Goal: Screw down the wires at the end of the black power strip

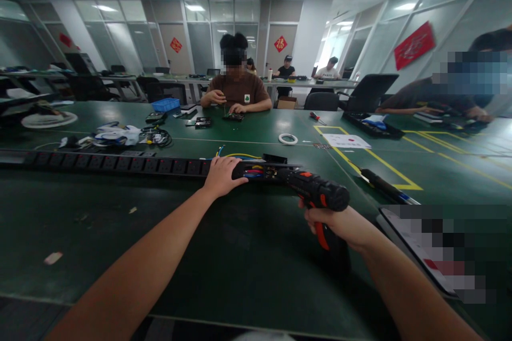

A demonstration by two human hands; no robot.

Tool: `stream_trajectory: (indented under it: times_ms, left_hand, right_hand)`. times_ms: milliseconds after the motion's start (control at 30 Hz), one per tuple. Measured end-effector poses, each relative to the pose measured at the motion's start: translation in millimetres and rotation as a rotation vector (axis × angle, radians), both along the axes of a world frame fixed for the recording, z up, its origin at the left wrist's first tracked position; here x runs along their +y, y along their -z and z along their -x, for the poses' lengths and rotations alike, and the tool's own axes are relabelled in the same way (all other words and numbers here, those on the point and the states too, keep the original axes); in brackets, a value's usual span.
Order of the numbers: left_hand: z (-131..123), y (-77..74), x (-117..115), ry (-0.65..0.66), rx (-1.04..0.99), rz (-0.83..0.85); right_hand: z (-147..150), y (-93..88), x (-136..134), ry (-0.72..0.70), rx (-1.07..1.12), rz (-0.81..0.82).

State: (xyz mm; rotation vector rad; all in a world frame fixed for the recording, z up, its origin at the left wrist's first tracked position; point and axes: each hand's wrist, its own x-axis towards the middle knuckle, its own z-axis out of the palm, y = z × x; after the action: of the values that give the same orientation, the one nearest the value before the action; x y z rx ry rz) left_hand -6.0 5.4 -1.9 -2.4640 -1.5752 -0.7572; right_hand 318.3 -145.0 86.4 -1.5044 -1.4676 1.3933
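A long black power strip lies across the green table, its right end open with blue, yellow and red wires showing. My left hand rests on the strip just left of the open end, fingers curled over it. My right hand grips the handle of a black and red electric screwdriver, whose tip points left into the open end of the strip.
A person sits across the table working on small black parts. A blue bin, cable bundles, a white tape roll, a black pen-like tool and papers lie around. Another person sits at the right.
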Motion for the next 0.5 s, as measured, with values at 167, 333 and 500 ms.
stream_trajectory:
  times_ms: [167,333,500]
  left_hand:
    - [-0.5,-0.1,-0.5,-0.016,0.011,-0.005]
    - [0.5,0.9,0.9,-0.007,0.008,0.004]
    - [0.2,0.6,0.7,-0.003,0.005,0.002]
  right_hand:
    - [-0.9,2.7,1.9,-0.004,-0.009,0.005]
    - [-1.9,3.7,2.8,-0.008,0.005,0.001]
    - [-2.0,3.2,2.1,0.005,-0.002,0.005]
